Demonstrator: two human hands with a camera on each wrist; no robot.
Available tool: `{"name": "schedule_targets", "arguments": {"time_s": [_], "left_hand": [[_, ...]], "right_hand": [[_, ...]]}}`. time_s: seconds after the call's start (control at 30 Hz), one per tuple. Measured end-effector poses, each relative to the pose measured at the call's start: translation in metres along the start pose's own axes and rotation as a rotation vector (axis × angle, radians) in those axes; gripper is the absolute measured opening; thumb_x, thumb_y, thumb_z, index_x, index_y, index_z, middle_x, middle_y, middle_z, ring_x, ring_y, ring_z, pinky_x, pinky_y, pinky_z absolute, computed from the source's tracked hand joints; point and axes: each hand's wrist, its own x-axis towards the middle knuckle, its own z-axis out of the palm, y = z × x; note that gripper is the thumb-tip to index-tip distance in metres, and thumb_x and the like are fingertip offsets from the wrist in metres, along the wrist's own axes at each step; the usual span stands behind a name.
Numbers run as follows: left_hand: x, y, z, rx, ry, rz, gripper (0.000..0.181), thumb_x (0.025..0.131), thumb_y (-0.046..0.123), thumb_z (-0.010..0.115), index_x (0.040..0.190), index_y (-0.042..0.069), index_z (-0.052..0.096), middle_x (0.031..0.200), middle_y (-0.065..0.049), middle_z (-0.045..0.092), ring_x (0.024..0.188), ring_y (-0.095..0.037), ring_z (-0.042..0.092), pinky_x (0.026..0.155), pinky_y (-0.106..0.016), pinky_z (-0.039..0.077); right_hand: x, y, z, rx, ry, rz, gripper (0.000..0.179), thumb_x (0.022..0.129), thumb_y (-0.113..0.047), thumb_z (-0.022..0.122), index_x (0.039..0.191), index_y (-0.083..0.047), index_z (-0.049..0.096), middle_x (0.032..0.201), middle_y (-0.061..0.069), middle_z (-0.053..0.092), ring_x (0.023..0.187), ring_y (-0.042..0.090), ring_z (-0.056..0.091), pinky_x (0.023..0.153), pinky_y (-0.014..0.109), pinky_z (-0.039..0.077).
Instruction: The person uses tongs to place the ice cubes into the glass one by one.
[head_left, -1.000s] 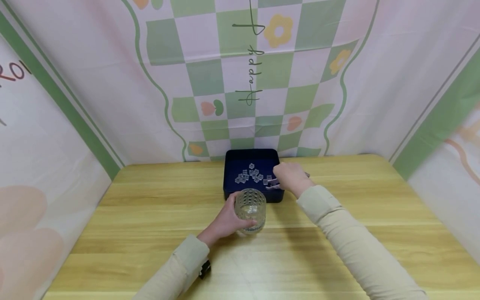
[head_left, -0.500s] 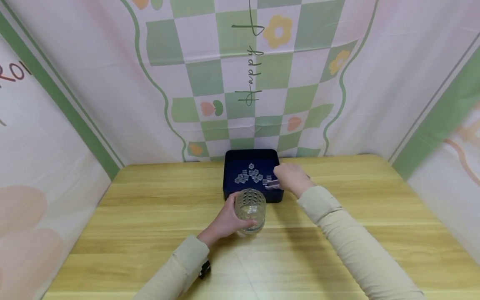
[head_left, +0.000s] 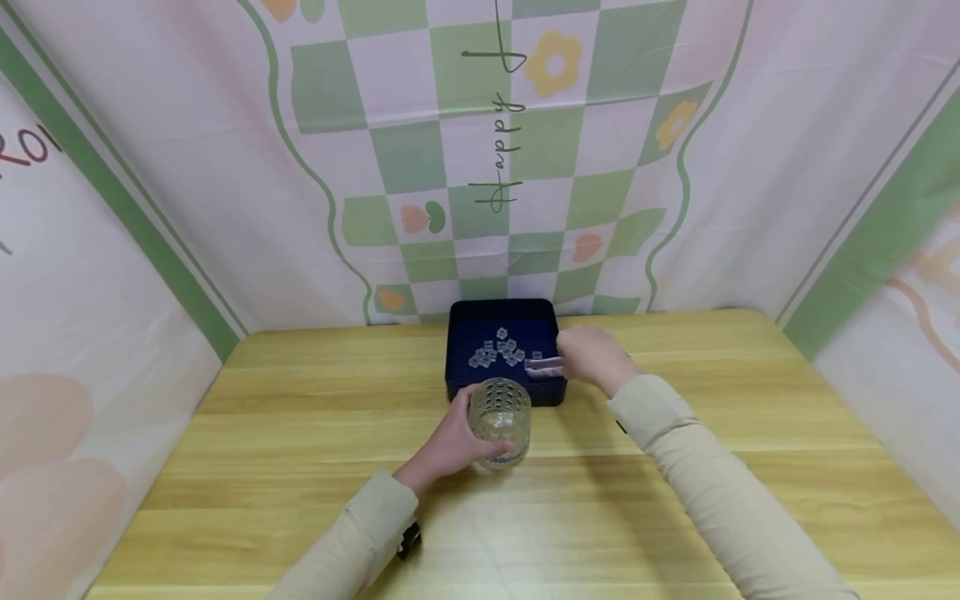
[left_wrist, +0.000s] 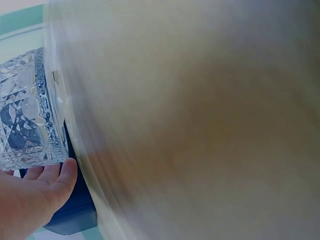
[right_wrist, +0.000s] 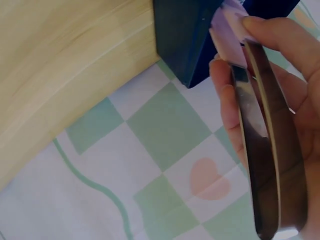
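Our right grip is wrapped round some metal tongs at the right side of the navy tray, with their two arms sitting pretty close together. Our left grip has a clear glass, thumb round the side facing us, just in front of that tray.

Biggest thing around is the fabric backdrop, going up behind the tray, mostly white with green checks, flowers, hearts and a "Happy" running sideways. Then we've got the wood-look tabletop under the tray and spreading out either side of it. Two cream sleeves come in from the tray's near side, and a black thing pokes out under the left one.

Tray's square with raised walls, parked right by the backdrop. Glass has a cut diamond pattern; from our head view it overlaps the tray's front edge, so we can't tell if they're touching. Tong ends are over the tray's right-hand part.

Smallest stuff: little clear cubes, most of them bunched up mid-tray. One's off by the tray's right wall, and another's at the tong ends, but we can't tell if it's pinched.
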Motion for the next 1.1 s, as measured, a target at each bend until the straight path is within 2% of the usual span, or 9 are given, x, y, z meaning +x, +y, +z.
{"name": "schedule_targets", "arguments": {"time_s": [0.13, 0.3, 0.6, 0.83, 1.1], "left_hand": [[0.000, 0.000, 0.000, -0.001, -0.004, -0.007, 0.102, 0.070, 0.036, 0.084, 0.148, 0.012, 0.023, 0.146, -0.013, 0.037, 0.133, -0.032, 0.041, 0.108, -0.054, 0.037], [-0.001, 0.000, -0.001, 0.000, -0.010, -0.009, 0.102, 0.071, 0.037, 0.084, 0.148, 0.012, 0.022, 0.147, -0.014, 0.036, 0.133, -0.033, 0.040, 0.107, -0.055, 0.037], [0.001, -0.003, -0.001, 0.005, -0.009, 0.001, 0.102, 0.071, 0.037, 0.084, 0.148, 0.012, 0.023, 0.146, -0.013, 0.037, 0.132, -0.032, 0.041, 0.107, -0.054, 0.038], [0.001, -0.003, -0.001, 0.012, -0.011, -0.008, 0.102, 0.071, 0.038, 0.083, 0.148, 0.013, 0.022, 0.148, -0.013, 0.036, 0.133, -0.032, 0.041, 0.107, -0.055, 0.037], [0.002, -0.005, -0.001, 0.020, -0.015, -0.011, 0.104, 0.071, 0.040, 0.083, 0.149, 0.015, 0.020, 0.150, -0.014, 0.032, 0.134, -0.033, 0.039, 0.107, -0.055, 0.037]], "right_hand": [[-0.002, 0.007, 0.002, 0.044, -0.008, 0.010, 0.016, 0.074, -0.008, 0.073, 0.062, -0.008, 0.062, 0.064, 0.004, 0.062, 0.058, 0.019, 0.053, 0.056, 0.035, 0.046], [-0.004, 0.012, 0.004, 0.086, -0.023, 0.014, 0.005, 0.074, -0.008, 0.074, 0.071, -0.007, 0.070, 0.071, 0.004, 0.067, 0.063, 0.019, 0.058, 0.060, 0.036, 0.049], [-0.004, 0.015, 0.007, 0.112, -0.004, 0.001, 0.004, 0.075, -0.008, 0.073, 0.079, -0.005, 0.072, 0.076, 0.005, 0.070, 0.067, 0.020, 0.061, 0.064, 0.038, 0.051], [-0.009, 0.023, 0.015, 0.211, 0.091, -0.020, 0.007, 0.073, -0.005, 0.069, 0.079, -0.006, 0.072, 0.072, 0.004, 0.067, 0.062, 0.017, 0.053, 0.061, 0.035, 0.046], [-0.019, 0.028, 0.024, 0.272, 0.181, -0.013, 0.019, 0.078, -0.010, 0.073, 0.095, -0.002, 0.074, 0.084, 0.010, 0.071, 0.070, 0.020, 0.062, 0.066, 0.039, 0.052]]}}
